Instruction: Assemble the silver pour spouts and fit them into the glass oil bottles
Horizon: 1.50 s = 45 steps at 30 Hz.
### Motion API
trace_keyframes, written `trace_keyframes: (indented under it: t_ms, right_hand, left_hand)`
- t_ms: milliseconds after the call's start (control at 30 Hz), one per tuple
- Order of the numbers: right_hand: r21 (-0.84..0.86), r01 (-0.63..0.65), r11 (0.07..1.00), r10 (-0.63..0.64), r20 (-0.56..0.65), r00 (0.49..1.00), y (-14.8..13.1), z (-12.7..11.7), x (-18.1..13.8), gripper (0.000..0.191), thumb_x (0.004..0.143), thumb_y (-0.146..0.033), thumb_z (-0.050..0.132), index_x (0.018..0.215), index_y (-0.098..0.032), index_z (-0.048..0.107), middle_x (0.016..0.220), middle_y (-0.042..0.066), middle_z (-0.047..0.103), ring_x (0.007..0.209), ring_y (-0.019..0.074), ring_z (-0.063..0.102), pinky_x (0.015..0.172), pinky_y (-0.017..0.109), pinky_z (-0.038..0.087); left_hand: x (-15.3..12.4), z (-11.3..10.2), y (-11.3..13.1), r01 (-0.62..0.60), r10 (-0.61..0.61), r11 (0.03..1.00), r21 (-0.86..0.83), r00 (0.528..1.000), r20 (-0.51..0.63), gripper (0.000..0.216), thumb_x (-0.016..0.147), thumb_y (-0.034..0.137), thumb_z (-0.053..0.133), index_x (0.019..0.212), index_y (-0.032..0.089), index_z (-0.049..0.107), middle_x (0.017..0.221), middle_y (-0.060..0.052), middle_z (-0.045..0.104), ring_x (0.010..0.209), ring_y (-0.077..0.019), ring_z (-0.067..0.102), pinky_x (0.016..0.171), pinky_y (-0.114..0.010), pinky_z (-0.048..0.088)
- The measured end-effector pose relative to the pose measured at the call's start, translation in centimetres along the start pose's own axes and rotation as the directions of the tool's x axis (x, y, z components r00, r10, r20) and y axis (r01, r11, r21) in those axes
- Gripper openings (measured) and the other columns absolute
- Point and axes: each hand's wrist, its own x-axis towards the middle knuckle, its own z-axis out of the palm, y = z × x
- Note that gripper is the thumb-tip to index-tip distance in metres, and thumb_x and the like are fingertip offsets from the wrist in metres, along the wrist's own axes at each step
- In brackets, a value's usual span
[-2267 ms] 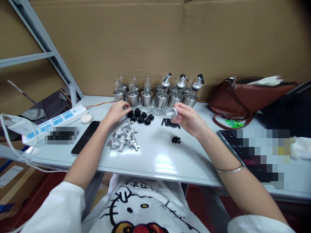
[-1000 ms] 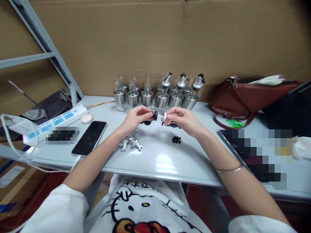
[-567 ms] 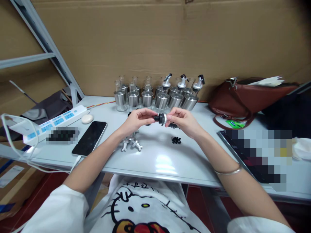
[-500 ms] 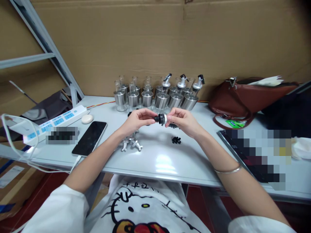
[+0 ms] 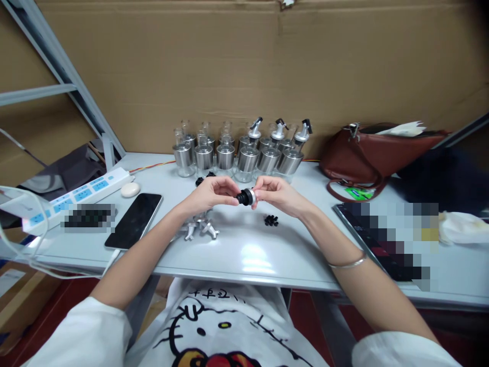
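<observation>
Between my fingertips, above the table, is a bottle stopper (image 5: 245,197) with a black ribbed plug and a silvery rim. My left hand (image 5: 211,196) pinches its black plug end. My right hand (image 5: 278,195) pinches the silvery end. Silver spout pieces (image 5: 202,228) lie below my left hand, partly covered by it. A small heap of black pieces (image 5: 271,220) rests below my right hand. More black parts (image 5: 205,178) show behind my left hand. At the back stand rows of glass bottles with steel sleeves (image 5: 225,156); three carry pourer tops (image 5: 278,130).
To the left are a phone (image 5: 134,220), a white power strip (image 5: 82,196) with cables and a round white case (image 5: 130,189). A brown bag (image 5: 378,153) sits at the back right, with a dark flat device (image 5: 376,242) before it. Cardboard (image 5: 214,66) stands behind the table.
The stopper has tilted slightly and both hands have come a little lower, still pinching it. The whole view has shifted slightly, so the table things appear further left.
</observation>
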Motion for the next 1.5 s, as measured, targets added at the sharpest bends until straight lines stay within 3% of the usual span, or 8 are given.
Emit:
trace_keyframes:
  t_ms: [133,233,333,467,933,1500]
  right_hand:
    - [0.040,0.007,0.999,-0.008,0.019,1.000,0.02,0.12,-0.02,0.031,0.064,-0.039,0.080,0.069,-0.017,0.059,0.060,-0.001,0.069,0.056,0.0115,0.064,0.063,0.027,0.051]
    - [0.043,-0.001,0.999,-0.002,0.053,0.999,-0.01,0.17,-0.03,0.029,0.067,-0.038,0.078,0.069,-0.017,0.059,0.059,-0.002,0.068,0.055,0.0108,0.064,0.063,0.027,0.051]
    - [0.042,-0.007,0.999,0.004,0.064,0.998,0.03,0.15,0.00,0.030,0.067,-0.038,0.078,0.069,-0.017,0.058,0.060,-0.002,0.067,0.056,0.0106,0.064,0.064,0.027,0.052]
    - [0.050,-0.014,0.999,0.011,0.060,0.998,0.25,0.09,0.07,0.029,0.069,-0.038,0.077,0.071,-0.017,0.057,0.062,-0.003,0.067,0.057,0.0100,0.064,0.063,0.026,0.051]
    - [0.088,-0.021,0.996,0.017,0.047,0.999,0.20,0.64,-0.05,0.031,0.067,-0.038,0.078,0.069,-0.017,0.056,0.062,-0.003,0.068,0.057,0.0103,0.065,0.064,0.026,0.050]
    - [0.083,0.004,0.997,-0.009,0.056,0.998,0.81,0.67,0.09,0.030,0.072,-0.040,0.075,0.073,-0.018,0.055,0.063,-0.003,0.066,0.060,0.0112,0.064,0.066,0.028,0.050]
  left_hand:
    - [-0.01,-0.12,-0.10,-0.067,0.067,0.998,-0.012,0.997,0.030,0.039,0.060,0.023,0.080,0.093,0.019,0.061,0.097,-0.003,0.064,0.085,-0.0131,0.061,0.082,-0.030,0.049]
    - [-0.09,-0.16,-0.12,-0.037,0.035,0.999,0.028,0.997,0.074,0.051,0.063,0.023,0.078,0.109,0.024,0.056,0.112,-0.005,0.061,0.091,-0.0148,0.061,0.084,-0.031,0.049]
    - [-0.20,-0.17,-0.10,-0.009,0.000,0.998,0.065,0.989,0.145,0.050,0.069,0.027,0.074,0.115,0.024,0.056,0.113,-0.006,0.063,0.098,-0.0176,0.062,0.088,-0.034,0.048]
    - [-0.24,-0.15,-0.04,-0.020,0.005,0.997,0.070,0.978,0.208,0.043,0.075,0.031,0.070,0.115,0.023,0.059,0.105,-0.007,0.067,0.101,-0.0196,0.062,0.090,-0.034,0.047]
    - [-0.31,-0.05,0.14,-0.031,0.029,0.999,0.009,0.981,0.194,0.039,0.072,0.031,0.071,0.109,0.023,0.063,0.099,-0.005,0.069,0.099,-0.0194,0.062,0.086,-0.033,0.046]
    - [-0.34,0.50,0.62,-0.069,0.064,0.997,0.027,0.986,0.152,0.030,0.073,0.030,0.071,0.100,0.018,0.062,0.087,-0.001,0.064,0.078,-0.0121,0.058,0.074,-0.026,0.042]
